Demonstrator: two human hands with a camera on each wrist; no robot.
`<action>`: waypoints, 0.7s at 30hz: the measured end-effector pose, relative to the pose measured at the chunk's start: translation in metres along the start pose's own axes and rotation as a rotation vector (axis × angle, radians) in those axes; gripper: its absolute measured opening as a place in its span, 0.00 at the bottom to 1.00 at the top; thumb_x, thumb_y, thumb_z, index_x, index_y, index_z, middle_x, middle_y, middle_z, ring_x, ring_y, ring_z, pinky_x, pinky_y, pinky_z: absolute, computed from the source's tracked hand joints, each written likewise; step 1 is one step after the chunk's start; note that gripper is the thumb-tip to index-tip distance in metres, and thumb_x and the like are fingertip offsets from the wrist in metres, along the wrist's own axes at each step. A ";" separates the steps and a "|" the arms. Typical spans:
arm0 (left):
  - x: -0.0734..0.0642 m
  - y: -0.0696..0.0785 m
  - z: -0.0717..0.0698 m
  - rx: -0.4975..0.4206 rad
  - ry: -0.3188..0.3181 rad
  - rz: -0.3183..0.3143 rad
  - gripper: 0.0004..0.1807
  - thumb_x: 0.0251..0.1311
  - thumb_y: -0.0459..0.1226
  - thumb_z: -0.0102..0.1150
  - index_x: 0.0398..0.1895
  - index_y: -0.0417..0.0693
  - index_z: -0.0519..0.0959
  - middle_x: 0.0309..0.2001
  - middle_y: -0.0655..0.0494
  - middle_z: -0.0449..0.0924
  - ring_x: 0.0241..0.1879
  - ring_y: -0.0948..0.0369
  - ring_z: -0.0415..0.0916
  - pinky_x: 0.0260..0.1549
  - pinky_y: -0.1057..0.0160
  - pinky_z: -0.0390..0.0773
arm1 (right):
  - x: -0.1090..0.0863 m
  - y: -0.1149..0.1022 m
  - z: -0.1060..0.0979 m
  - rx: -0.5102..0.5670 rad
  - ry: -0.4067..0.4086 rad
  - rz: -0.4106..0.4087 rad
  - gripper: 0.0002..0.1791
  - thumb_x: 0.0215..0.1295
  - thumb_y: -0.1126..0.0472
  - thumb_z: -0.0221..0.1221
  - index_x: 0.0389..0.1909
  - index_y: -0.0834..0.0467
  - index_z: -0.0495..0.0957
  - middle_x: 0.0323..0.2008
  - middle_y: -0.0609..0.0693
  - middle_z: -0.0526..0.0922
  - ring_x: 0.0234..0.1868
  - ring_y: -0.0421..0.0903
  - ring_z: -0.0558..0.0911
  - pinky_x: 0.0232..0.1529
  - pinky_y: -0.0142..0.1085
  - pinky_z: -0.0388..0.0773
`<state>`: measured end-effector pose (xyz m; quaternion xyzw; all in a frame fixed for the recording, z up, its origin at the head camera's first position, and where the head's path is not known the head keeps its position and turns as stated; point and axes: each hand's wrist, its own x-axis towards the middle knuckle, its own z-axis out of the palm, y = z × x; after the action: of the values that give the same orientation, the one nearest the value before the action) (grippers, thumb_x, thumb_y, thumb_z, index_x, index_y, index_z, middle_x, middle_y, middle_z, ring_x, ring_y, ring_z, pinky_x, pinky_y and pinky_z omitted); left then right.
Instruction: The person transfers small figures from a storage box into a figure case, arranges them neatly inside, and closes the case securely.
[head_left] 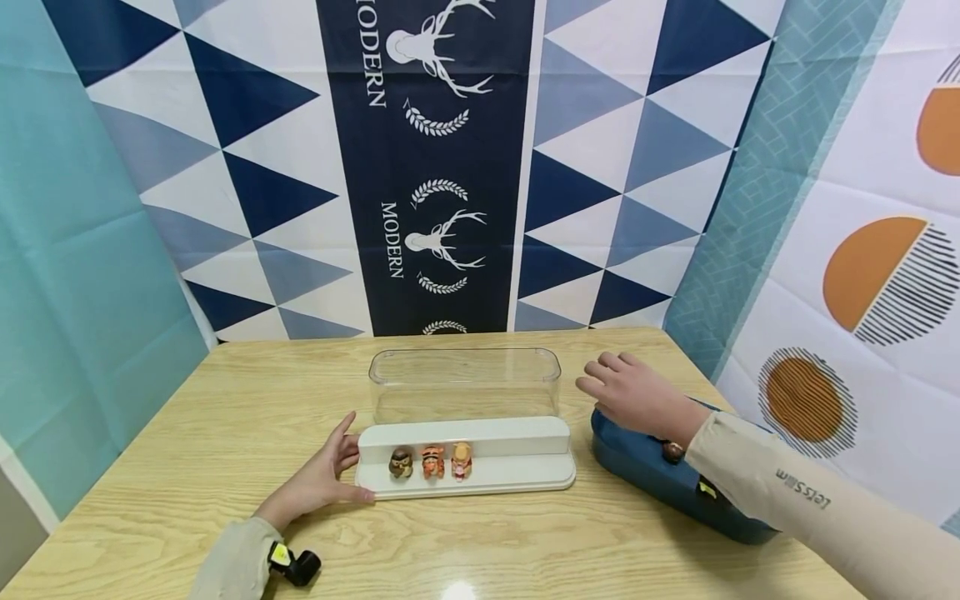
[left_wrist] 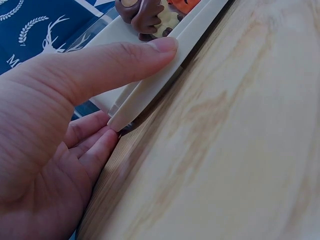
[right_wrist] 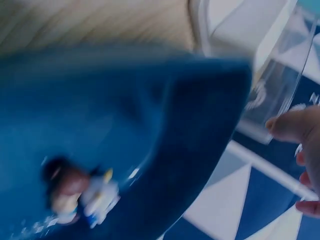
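Note:
My left hand (head_left: 330, 475) holds the left end of a white stepped display base (head_left: 517, 473). In the left wrist view its thumb (left_wrist: 125, 67) lies over the front edge, with the fingers against the end. On the base's lower step stand an owl figurine (head_left: 401, 462), an orange striped tiger figurine (head_left: 432, 462) and a yellow-and-red figurine (head_left: 461, 461). Over the far rim of a deep blue tub (head_left: 652, 467), my right hand (head_left: 630, 392) hangs with nothing in it, fingers loosely bent. Inside the tub lie small figurines, one brown-topped (right_wrist: 70, 187) and one white and blue (right_wrist: 100, 197), blurred.
A clear plastic cover (head_left: 465, 392) stands directly behind the base. Everything rests on a light wood table (head_left: 187, 433). Patterned cloths (head_left: 442, 167) hang at the back and both sides. My right forearm (head_left: 795, 492) crosses over the tub.

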<state>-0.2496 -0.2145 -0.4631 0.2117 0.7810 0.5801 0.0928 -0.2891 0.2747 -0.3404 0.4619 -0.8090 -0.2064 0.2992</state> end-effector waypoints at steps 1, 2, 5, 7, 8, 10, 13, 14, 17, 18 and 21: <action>0.000 0.000 0.000 0.002 0.001 -0.001 0.74 0.45 0.31 0.80 0.77 0.36 0.24 0.69 0.25 0.54 0.69 0.32 0.53 0.69 0.46 0.59 | -0.004 0.004 0.003 -0.001 0.004 -0.011 0.20 0.51 0.62 0.73 0.43 0.58 0.76 0.39 0.54 0.77 0.37 0.52 0.75 0.33 0.43 0.78; 0.000 -0.001 0.000 0.004 0.002 -0.002 0.74 0.45 0.32 0.80 0.77 0.36 0.24 0.69 0.25 0.54 0.69 0.32 0.54 0.69 0.47 0.59 | -0.007 0.008 0.005 -0.005 0.007 -0.022 0.19 0.51 0.62 0.72 0.42 0.57 0.76 0.39 0.54 0.78 0.37 0.52 0.75 0.32 0.43 0.77; 0.001 -0.001 0.000 0.012 0.007 -0.006 0.74 0.45 0.32 0.80 0.77 0.36 0.25 0.69 0.25 0.54 0.69 0.32 0.54 0.69 0.47 0.59 | -0.018 0.019 0.013 -0.017 -0.005 -0.046 0.18 0.50 0.60 0.73 0.40 0.57 0.76 0.37 0.53 0.78 0.35 0.51 0.73 0.30 0.42 0.75; 0.001 -0.001 0.001 0.014 0.010 -0.008 0.74 0.45 0.32 0.80 0.77 0.36 0.25 0.69 0.25 0.54 0.69 0.32 0.54 0.69 0.48 0.60 | -0.025 0.024 0.019 -0.020 -0.026 -0.056 0.18 0.51 0.59 0.72 0.39 0.56 0.76 0.36 0.52 0.78 0.34 0.51 0.72 0.29 0.41 0.73; 0.001 0.000 0.001 0.014 0.010 -0.009 0.74 0.45 0.32 0.80 0.77 0.36 0.25 0.69 0.25 0.54 0.69 0.33 0.54 0.69 0.50 0.61 | -0.028 0.027 0.021 -0.017 -0.035 -0.061 0.17 0.51 0.58 0.72 0.39 0.56 0.76 0.36 0.52 0.78 0.34 0.50 0.71 0.29 0.41 0.73; 0.000 0.001 0.002 0.021 0.007 -0.008 0.73 0.45 0.31 0.79 0.77 0.35 0.25 0.69 0.25 0.54 0.69 0.33 0.55 0.69 0.53 0.63 | -0.035 0.032 0.027 -0.004 -0.058 -0.072 0.17 0.52 0.57 0.72 0.38 0.55 0.77 0.35 0.52 0.77 0.33 0.50 0.70 0.29 0.41 0.72; 0.000 0.002 0.002 0.024 0.004 -0.002 0.73 0.46 0.30 0.79 0.76 0.35 0.25 0.69 0.25 0.55 0.68 0.33 0.55 0.69 0.54 0.64 | -0.045 0.039 0.033 0.045 -0.086 -0.100 0.18 0.51 0.57 0.73 0.39 0.55 0.77 0.36 0.51 0.76 0.33 0.49 0.69 0.28 0.40 0.71; 0.000 0.003 0.002 0.028 0.002 0.002 0.73 0.46 0.30 0.79 0.76 0.34 0.24 0.69 0.25 0.55 0.68 0.33 0.55 0.69 0.54 0.64 | -0.048 0.041 0.035 0.068 -0.093 -0.112 0.18 0.51 0.57 0.73 0.40 0.55 0.77 0.36 0.51 0.76 0.33 0.48 0.70 0.28 0.40 0.71; 0.000 0.004 0.002 0.026 -0.001 0.011 0.73 0.46 0.30 0.78 0.76 0.34 0.24 0.69 0.25 0.55 0.68 0.33 0.56 0.68 0.49 0.62 | -0.057 0.048 0.041 0.134 -0.118 -0.154 0.21 0.49 0.57 0.74 0.42 0.55 0.78 0.39 0.51 0.76 0.35 0.48 0.71 0.28 0.40 0.72; 0.000 0.005 0.002 0.026 -0.003 0.015 0.73 0.46 0.30 0.78 0.76 0.34 0.24 0.69 0.24 0.55 0.68 0.33 0.55 0.68 0.47 0.61 | -0.060 0.049 0.043 0.149 -0.129 -0.167 0.22 0.48 0.56 0.75 0.43 0.55 0.78 0.39 0.51 0.76 0.36 0.47 0.71 0.28 0.40 0.72; 0.000 0.005 0.002 0.025 -0.002 0.013 0.73 0.47 0.30 0.78 0.76 0.34 0.24 0.69 0.25 0.55 0.68 0.33 0.55 0.69 0.50 0.62 | -0.068 0.053 0.049 0.183 -0.154 -0.199 0.23 0.46 0.56 0.75 0.43 0.55 0.78 0.39 0.50 0.76 0.37 0.46 0.70 0.29 0.40 0.72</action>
<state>-0.2477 -0.2117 -0.4595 0.2185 0.7869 0.5706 0.0869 -0.3284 0.3623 -0.3642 0.5477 -0.7953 -0.1955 0.1710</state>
